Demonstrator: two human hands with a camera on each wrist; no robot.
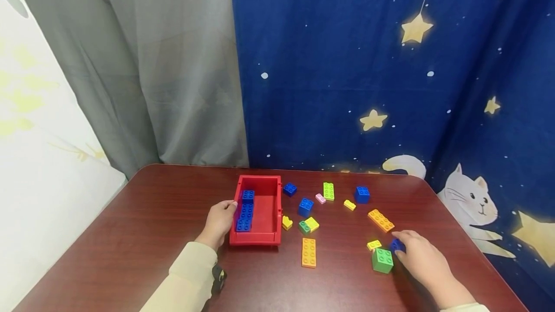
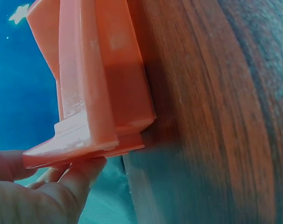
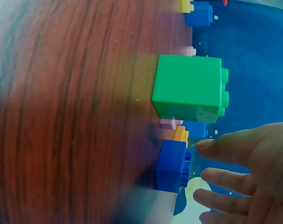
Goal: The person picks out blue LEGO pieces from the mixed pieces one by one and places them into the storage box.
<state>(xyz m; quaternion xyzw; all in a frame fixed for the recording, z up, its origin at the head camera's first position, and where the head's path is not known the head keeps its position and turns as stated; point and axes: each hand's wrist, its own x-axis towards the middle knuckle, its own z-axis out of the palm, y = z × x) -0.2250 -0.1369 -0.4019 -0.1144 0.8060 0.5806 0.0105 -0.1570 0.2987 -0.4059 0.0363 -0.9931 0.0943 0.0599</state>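
Observation:
On the left, my left hand (image 1: 220, 223) grips the side rim of a red box (image 1: 255, 239), the thumb over the edge. In the left wrist view the fingers (image 2: 85, 175) pinch the wall of that box. Several blue bricks (image 1: 246, 212) lie inside along its left side. My right hand (image 1: 418, 256) hovers over a blue brick (image 1: 396, 245) on the table. The right wrist view shows the thumb and fingers spread, a little apart from this blue brick (image 3: 170, 165). A taller green brick (image 1: 382, 260) stands beside it.
Between box and right hand lie scattered bricks: orange ones (image 1: 309, 253) (image 1: 381, 220), blue ones (image 1: 305, 207) (image 1: 362, 194), a lime brick (image 1: 328, 191), a pink brick (image 1: 320, 198) and small yellow ones (image 1: 287, 223) (image 1: 349, 204). Curtains hang behind the brown table (image 1: 173, 196).

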